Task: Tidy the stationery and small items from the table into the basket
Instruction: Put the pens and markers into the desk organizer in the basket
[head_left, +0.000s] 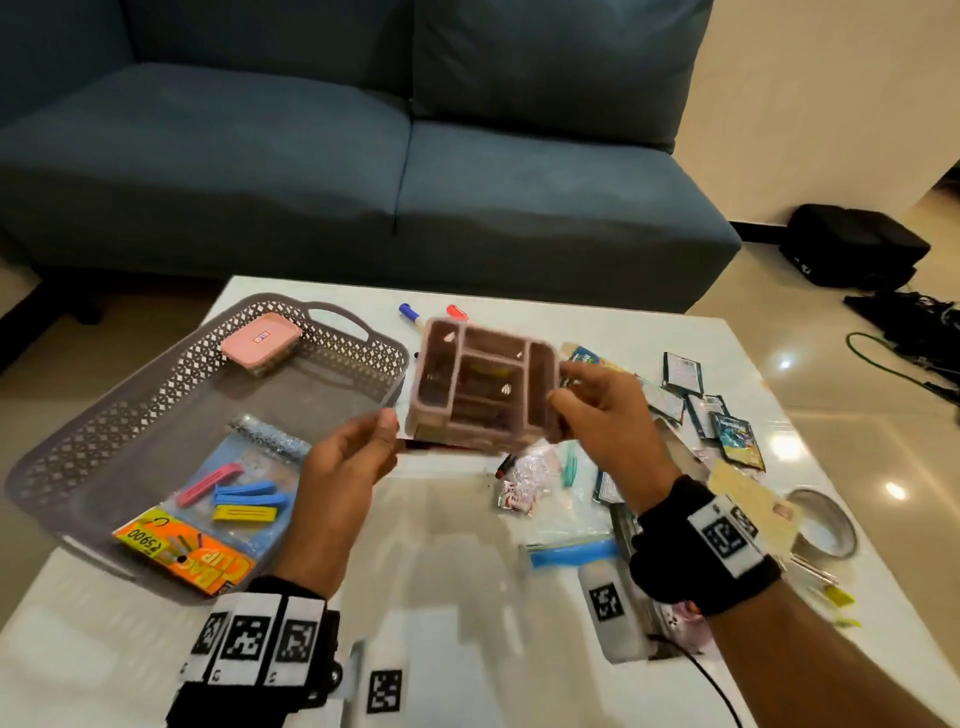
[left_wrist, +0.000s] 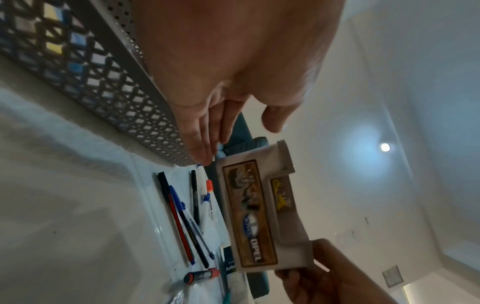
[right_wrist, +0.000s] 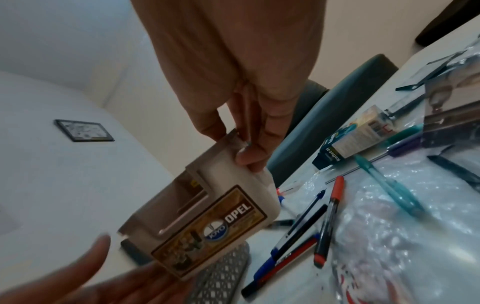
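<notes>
A pink desk organiser (head_left: 483, 384) with several compartments hangs tilted above the table, just right of the grey lattice basket (head_left: 78, 447). My right hand (head_left: 587, 405) pinches its right end between thumb and fingers (right_wrist: 249, 158). The organiser's label side (right_wrist: 221, 211) faces down. My left hand (head_left: 363, 447) is open beside the organiser's left end, fingers (left_wrist: 205, 156) straight and just short of it (left_wrist: 249, 216). In the basket lie a pink lidded box (head_left: 261, 340) and a pack of coloured bag clips (head_left: 218, 509). Several pens (left_wrist: 182, 222) lie on the table under the organiser.
Dark sachets (head_left: 696, 400), crinkled plastic bags (head_left: 524, 478), a zip bag (head_left: 566, 545) and a tape roll (head_left: 826, 525) crowd the table's right side. Two markers (head_left: 413, 314) lie behind the organiser. A blue sofa (head_left: 363, 156) stands beyond the far edge.
</notes>
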